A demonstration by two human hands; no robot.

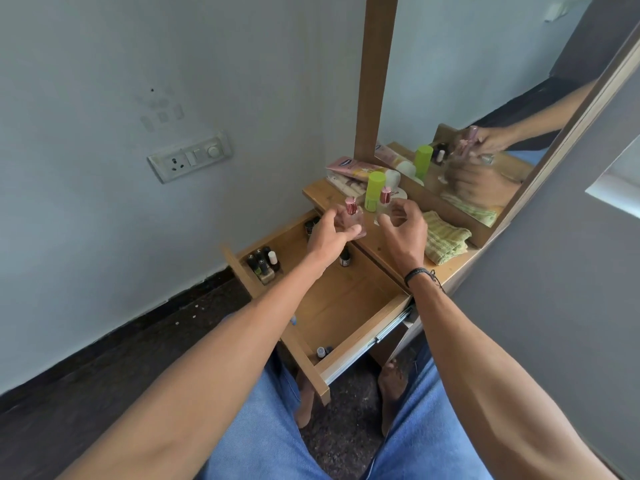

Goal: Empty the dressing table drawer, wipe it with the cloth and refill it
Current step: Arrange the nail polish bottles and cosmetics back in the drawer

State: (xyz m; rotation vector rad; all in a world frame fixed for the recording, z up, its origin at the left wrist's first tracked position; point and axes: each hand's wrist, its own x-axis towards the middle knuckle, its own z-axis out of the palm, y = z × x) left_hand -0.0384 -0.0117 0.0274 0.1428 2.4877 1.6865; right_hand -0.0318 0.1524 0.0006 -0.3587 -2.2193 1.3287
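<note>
The dressing table drawer (349,306) is pulled out under the wooden table top (375,249). Several nail polish bottles (264,264) stand in its far left corner, another small bottle (344,257) sits near my left wrist, and two small bottles (323,351) lie at its front. My left hand (330,235) grips a pink perfume bottle (350,211) over the table's edge. My right hand (405,230) curls round a clear perfume bottle with a pink cap (385,197) on the table top. A green-yellow folded cloth (446,241) lies to the right of that hand.
A lime green bottle (375,188), a white jar (393,177) and pink tubes (351,168) stand at the back of the table top. The mirror (485,109) leans behind them. A switchboard (190,155) is on the left wall. My legs and bare feet are below the drawer.
</note>
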